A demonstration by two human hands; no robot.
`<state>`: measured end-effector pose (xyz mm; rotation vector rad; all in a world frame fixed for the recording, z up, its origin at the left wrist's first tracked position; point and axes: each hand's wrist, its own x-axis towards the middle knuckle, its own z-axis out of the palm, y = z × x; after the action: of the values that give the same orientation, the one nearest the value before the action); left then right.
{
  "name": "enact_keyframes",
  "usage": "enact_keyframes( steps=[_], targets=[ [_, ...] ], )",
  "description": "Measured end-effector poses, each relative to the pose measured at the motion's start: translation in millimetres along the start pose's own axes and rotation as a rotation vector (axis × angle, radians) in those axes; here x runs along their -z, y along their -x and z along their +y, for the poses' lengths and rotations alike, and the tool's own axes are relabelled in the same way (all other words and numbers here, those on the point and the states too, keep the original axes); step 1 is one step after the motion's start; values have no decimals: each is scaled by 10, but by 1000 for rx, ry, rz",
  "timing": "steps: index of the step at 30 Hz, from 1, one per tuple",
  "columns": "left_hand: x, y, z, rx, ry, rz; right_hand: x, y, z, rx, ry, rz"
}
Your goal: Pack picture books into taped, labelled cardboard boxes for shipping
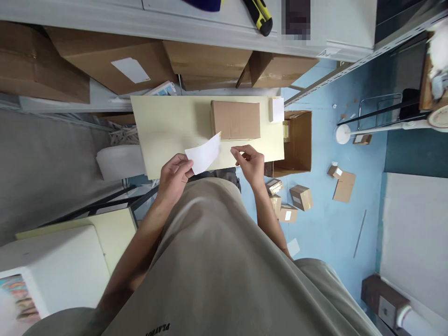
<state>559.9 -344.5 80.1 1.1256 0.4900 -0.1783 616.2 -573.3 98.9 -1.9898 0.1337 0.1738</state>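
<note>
My left hand (pixel 176 175) pinches a white paper sheet (pixel 203 156) by its left edge. The sheet looks like a label, curls slightly and has a small yellow mark at its upper corner. Just right of the sheet and apart from it, my right hand (pixel 250 163) has thumb and forefinger pressed together; whatever they hold, if anything, is too small to make out. Beyond both hands a closed brown cardboard box (pixel 236 120) lies on the pale yellow table (pixel 168 126). The sheet overlaps the box's lower left corner in view.
A white stack of labels (pixel 276 109) sits at the table's right end, with an open carton (pixel 301 140) beside it. Above runs a shelf (pixel 210 28) bearing a yellow-black utility knife (pixel 259 17); large boxes (pixel 210 60) stand underneath. Small parcels (pixel 301 197) lie on the blue floor.
</note>
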Motion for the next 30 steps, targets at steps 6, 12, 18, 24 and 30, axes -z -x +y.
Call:
enact_keyframes(
  steps=[6, 12, 18, 24, 30],
  targets=[
    [60, -21, 67, 19, -36, -17, -42, -237, 160, -109, -140, -121],
    [-7, -80, 157, 56, -58, -30, -116, -336, 169, -191, -197, -188],
    [-32, -294, 55, 24, -189, 58, 15, -400, 92, -145, -186, -217],
    [-20, -712, -435, -24, -381, 200, 254, -199, -119, 101, -16, -339],
    [-307, -1003, -715, -22, -439, 153, 599, -277, 124, 51, 44, -197]
  ],
)
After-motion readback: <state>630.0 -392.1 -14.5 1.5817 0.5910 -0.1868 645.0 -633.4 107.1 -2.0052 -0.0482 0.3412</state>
